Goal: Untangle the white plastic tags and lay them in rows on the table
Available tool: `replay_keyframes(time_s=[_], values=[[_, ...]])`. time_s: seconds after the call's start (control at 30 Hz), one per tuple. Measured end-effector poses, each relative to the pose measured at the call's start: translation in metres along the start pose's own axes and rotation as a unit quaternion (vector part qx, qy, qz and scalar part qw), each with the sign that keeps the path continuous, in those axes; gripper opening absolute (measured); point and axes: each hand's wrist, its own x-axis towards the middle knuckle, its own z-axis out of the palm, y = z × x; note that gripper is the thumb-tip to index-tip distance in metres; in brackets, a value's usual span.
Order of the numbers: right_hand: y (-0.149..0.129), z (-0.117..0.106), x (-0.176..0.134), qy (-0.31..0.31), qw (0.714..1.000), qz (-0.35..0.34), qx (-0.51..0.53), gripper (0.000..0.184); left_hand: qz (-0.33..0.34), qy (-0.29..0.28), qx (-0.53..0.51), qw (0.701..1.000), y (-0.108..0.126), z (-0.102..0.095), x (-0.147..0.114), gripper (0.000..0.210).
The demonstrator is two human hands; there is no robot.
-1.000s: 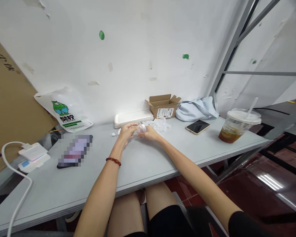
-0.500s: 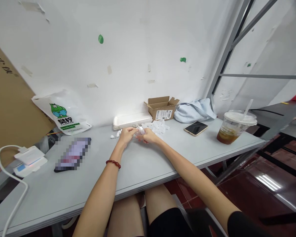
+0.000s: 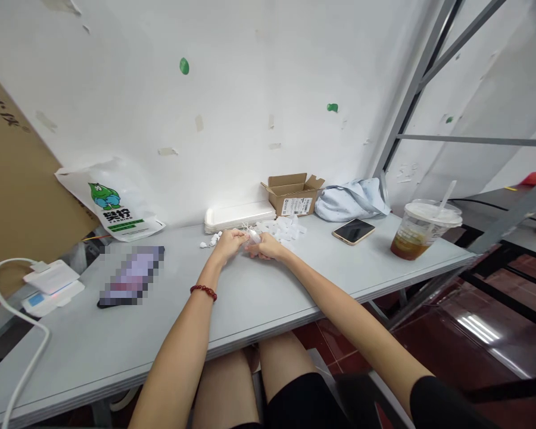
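My right hand [image 3: 268, 246] is closed around a small translucent white plastic piece [image 3: 254, 236], bottle-like in shape but too small to make out fully. From the left, my left hand [image 3: 230, 245] meets it with thumb and fingers pinched together at its near end. Thin white strands or tips stick up between the hands. Beside my left hand lie several small white pieces [image 3: 213, 240], which look like caps. A loose pile of translucent plastic pieces [image 3: 288, 229] spreads behind and right of my right hand.
Behind the hands are a stack of white trays [image 3: 239, 218] and an open cardboard box [image 3: 293, 196]. A pale blue cloth bag [image 3: 352, 201], a phone [image 3: 354, 231] and a drink cup [image 3: 424, 229] stand rightward. Leftward are a blurred-out phone-like item [image 3: 134, 275], a white bag [image 3: 111, 202] and a cabled charger [image 3: 53, 286].
The camera view has shifted slightly. Both hands stay in nearly the same place around the small plastic piece, with only slight finger movement.
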Motion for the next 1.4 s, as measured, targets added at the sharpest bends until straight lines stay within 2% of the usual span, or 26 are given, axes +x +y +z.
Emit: replay_keyframes(time_s=[0.27,0.37,0.47,0.57,0.63,0.73,0.8,1.0,1.2,1.4], values=[[-0.001,0.003,0.001,0.011,1.000,0.000,-0.012,0.017,-0.014,0.075,0.028,0.997,-0.011,0.011,0.007,0.026],[-0.003,0.000,-0.001,-0.008,1.000,0.006,0.015,0.014,-0.031,0.031,0.017,0.999,-0.006,0.009,0.002,0.026],[-0.003,-0.004,-0.001,-0.018,0.999,0.020,0.024,0.017,-0.050,-0.036,-0.037,0.997,0.000,0.003,-0.003,0.022],[-0.003,-0.005,-0.001,-0.024,0.999,0.032,0.028,0.018,-0.058,-0.075,-0.078,0.992,0.003,0.000,-0.005,0.025],[-0.003,-0.005,-0.001,-0.030,0.998,0.031,0.034,0.018,-0.051,-0.067,-0.078,0.993,0.001,0.001,-0.003,0.022],[-0.003,-0.004,-0.001,-0.029,0.999,0.027,0.029,0.019,-0.038,-0.011,-0.054,0.998,-0.003,0.002,-0.001,0.030],[-0.001,-0.004,0.000,-0.030,0.999,0.025,0.021,0.019,-0.039,0.006,-0.054,0.998,-0.005,0.002,0.000,0.033],[-0.002,-0.005,-0.002,-0.052,0.997,0.019,0.045,0.010,-0.045,-0.093,-0.135,0.985,-0.005,-0.005,-0.002,0.039],[-0.004,-0.004,-0.003,-0.052,0.998,0.021,0.042,0.008,-0.021,-0.056,-0.110,0.992,-0.002,-0.005,-0.002,0.034],[-0.004,-0.006,-0.004,-0.057,0.997,0.014,0.041,0.007,-0.032,-0.126,-0.091,0.987,-0.002,-0.010,-0.003,0.034]])
